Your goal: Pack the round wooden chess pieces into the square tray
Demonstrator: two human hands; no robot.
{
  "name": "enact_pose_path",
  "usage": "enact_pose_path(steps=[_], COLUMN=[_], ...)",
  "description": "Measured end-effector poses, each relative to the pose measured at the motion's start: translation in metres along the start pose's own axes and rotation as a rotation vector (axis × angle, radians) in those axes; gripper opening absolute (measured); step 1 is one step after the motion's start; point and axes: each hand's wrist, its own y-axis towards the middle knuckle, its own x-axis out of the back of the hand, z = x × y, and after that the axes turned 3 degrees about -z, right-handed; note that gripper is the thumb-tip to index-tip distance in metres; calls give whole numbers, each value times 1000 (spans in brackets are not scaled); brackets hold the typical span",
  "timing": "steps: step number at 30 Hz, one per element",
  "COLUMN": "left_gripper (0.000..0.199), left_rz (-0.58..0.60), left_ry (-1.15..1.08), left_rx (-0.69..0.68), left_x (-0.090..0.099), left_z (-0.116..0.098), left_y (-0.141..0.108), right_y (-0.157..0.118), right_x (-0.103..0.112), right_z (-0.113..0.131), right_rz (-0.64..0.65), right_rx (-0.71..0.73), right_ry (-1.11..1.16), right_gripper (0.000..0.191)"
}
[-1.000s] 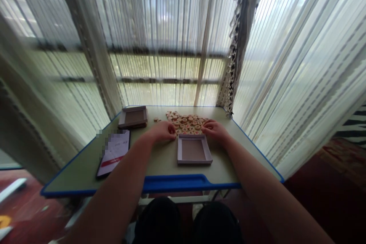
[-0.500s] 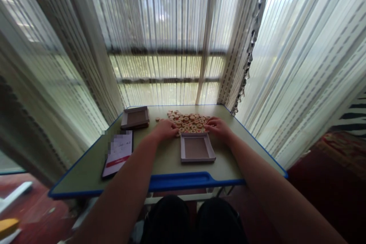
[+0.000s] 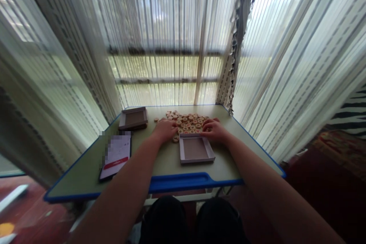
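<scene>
Several round wooden pieces [image 3: 187, 119] with markings lie in a loose heap on the table. My left hand [image 3: 166, 129] rests at the heap's left side, its fingers bent against the pieces; what it may hold is hidden. At the right side of the heap is my right hand [image 3: 214, 130], fingers curled over some pieces by the box's far right corner. An open shallow box [image 3: 196, 149], with nothing in it, sits just in front of the heap. One round piece [image 3: 175, 139] lies between my left hand and the box.
A second shallow box [image 3: 133, 118] lies at the table's back left. Nearer on the left is a phone or tablet [image 3: 116, 156] with its screen lit. The table [image 3: 168, 160] has a blue edge, and sheer curtains [image 3: 171, 65] hang behind it.
My right hand has moved slightly left and closer to the box. A round piece near my left hand now shows more fully. The view has shifted a little.
</scene>
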Motion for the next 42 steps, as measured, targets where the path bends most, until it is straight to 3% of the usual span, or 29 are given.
enact_pose_path(steps=[11,18,29,42], left_gripper=[25,26,32,33], left_rz=[38,-50,37,86], left_ry=[-49,-88,-128,-47], left_rx=[48,47,-34,46], left_x=[2,3,0,7], left_z=[-1,-4,-3,-10], left_y=[-1,-1,1,0], right_y=[1,2,2,1], right_x=[-2,-3,-3,-1], right_z=[-6,-5,-1,2], right_rz=[12,19,26,28], right_rx=[-11,-13,22,-4], right_ry=[7,13,18,22], right_gripper=[24,24,27,26])
